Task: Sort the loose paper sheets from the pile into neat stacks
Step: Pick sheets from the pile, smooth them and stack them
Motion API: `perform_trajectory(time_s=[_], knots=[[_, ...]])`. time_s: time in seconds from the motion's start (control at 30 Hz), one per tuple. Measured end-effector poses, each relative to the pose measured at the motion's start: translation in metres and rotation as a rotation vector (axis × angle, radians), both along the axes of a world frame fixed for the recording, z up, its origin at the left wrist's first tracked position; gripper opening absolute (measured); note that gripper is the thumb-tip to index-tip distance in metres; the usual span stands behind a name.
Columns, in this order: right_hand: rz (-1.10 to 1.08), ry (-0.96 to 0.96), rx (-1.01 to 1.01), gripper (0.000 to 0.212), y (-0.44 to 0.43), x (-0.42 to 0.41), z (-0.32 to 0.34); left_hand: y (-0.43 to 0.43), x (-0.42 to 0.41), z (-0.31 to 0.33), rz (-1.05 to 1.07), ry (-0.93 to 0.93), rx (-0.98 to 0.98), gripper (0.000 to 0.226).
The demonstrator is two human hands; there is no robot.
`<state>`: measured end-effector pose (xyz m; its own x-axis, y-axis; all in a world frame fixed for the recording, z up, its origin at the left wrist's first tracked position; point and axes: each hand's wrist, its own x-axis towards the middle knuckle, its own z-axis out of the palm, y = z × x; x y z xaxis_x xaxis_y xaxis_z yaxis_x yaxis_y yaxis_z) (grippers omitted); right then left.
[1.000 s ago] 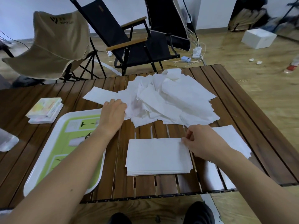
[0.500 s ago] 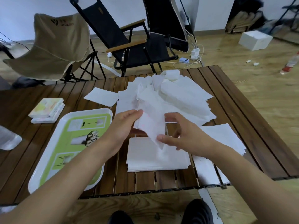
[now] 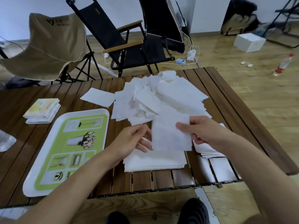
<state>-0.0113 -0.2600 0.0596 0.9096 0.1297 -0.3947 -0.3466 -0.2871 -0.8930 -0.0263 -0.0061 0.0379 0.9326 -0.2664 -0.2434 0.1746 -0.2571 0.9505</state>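
A: What are the hands doing?

B: Both hold one white sheet (image 3: 169,136) upright between them, above the table. The right hand (image 3: 205,131) pinches its right edge, thumb on the front and fingers behind. The left hand (image 3: 132,139) curls its fingers round the left edge.

A: And what lies under it?

B: A near stack (image 3: 153,160) of white sheets, fairly square, lies flat on the table (image 3: 242,118) directly below the held sheet. A second stack (image 3: 208,152) sits just beside it to the right, mostly hidden by the right wrist.

A: Where is the loose paper?

B: The pile (image 3: 161,97) spreads across the far middle of the table, its sheets overlapping at all angles, some crumpled at the far end. Its near edge reaches almost to the top of the held sheet. A lone sheet (image 3: 97,97) lies flat at the pile's left side, touching it.

A: Anything else on the table?

B: A white tray (image 3: 87,110) with a green printed liner lies left of the near stack, and beyond it are two stacked booklets (image 3: 42,110).

A: Beyond the table?

B: A tan chair (image 3: 48,46) and a black chair (image 3: 129,46) stand on the wooden floor, with a white box (image 3: 249,42) and a bottle (image 3: 283,65) far right.
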Motion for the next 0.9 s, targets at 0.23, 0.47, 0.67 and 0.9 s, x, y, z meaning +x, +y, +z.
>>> perform_trajectory(time_s=[0.23, 0.47, 0.67, 0.9], knots=[[0.002, -0.035, -0.419, 0.017, -0.091, 0.000, -0.021, 0.014, 0.004, -0.018, -0.048, -0.060, 0.218, 0.032], [-0.041, -0.009, -0.501, 0.016, -0.102, 0.003, -0.035, 0.019, 0.006, -0.029, -0.080, -0.065, 0.240, 0.032], [-0.108, -0.040, -0.580, 0.028, -0.108, 0.004, -0.042, 0.021, 0.007, -0.034, -0.110, -0.073, 0.246, 0.030], [-0.164, -0.084, -0.819, 0.025, -0.108, 0.008, -0.041, 0.025, 0.033, -0.034, 0.143, -0.303, 0.558, 0.011]])
